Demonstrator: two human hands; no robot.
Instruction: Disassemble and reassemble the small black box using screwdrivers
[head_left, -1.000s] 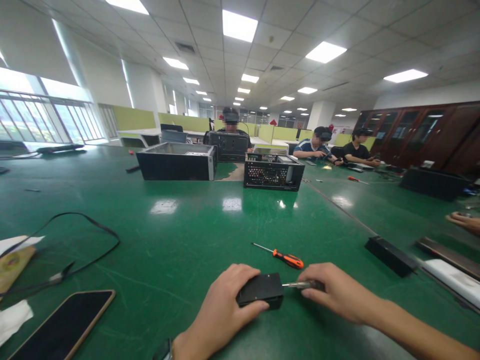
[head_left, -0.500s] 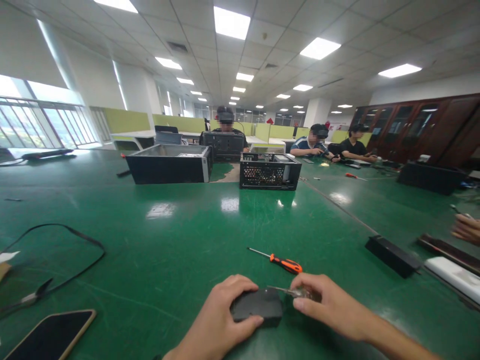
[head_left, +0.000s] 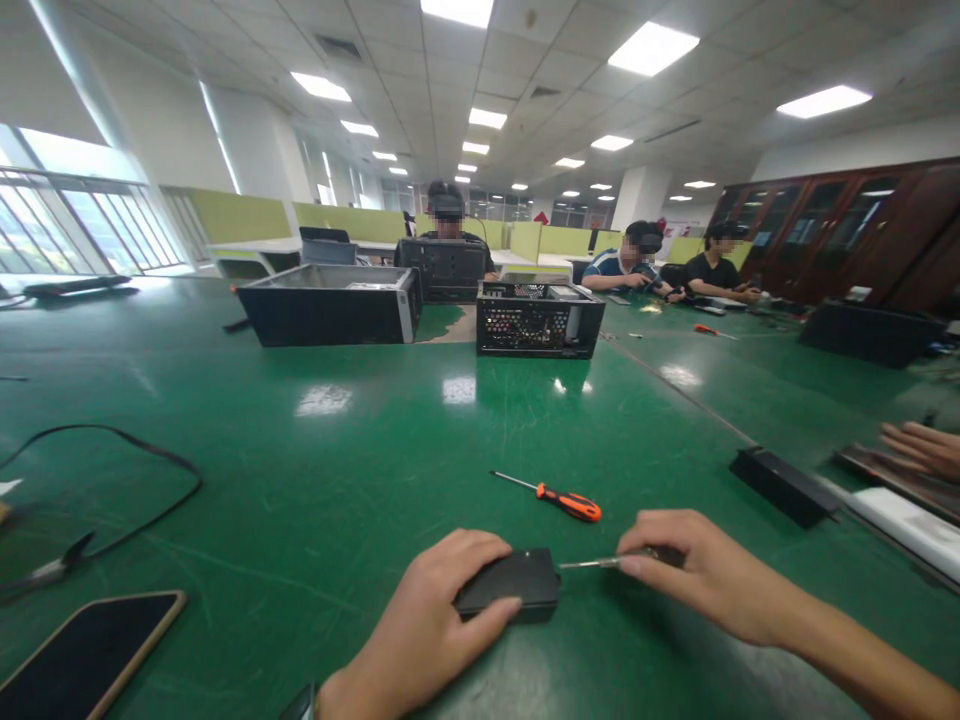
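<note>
My left hand (head_left: 431, 615) is closed around a small black box (head_left: 525, 582), possibly a power adapter, which rests on the green table with thumb and fingers on opposite sides. To its right, my right hand (head_left: 694, 560) grips a thin screwdriver (head_left: 589, 564) by the handle. Its metal shaft lies nearly level and points left at the box's right end, where a small dark piece juts out; whether tip and box touch I cannot tell. Fingers cover most of that screwdriver's handle. Just beyond both hands lies an orange-and-black screwdriver (head_left: 568, 502).
Two open computer cases, one large (head_left: 330, 315) and one smaller (head_left: 540, 325), stand farther back. A phone (head_left: 90, 655) and a black cable (head_left: 161, 462) lie left. At right are a black bar (head_left: 784, 485), a white strip (head_left: 911, 520) and another person's hand (head_left: 926, 448). Several people sit beyond.
My right hand has drawn the screwdriver rightward, from over the box's top to beyond its right end. My left hand still holds the box. The neighbour's hand has opened out; the view tilts slightly down.
</note>
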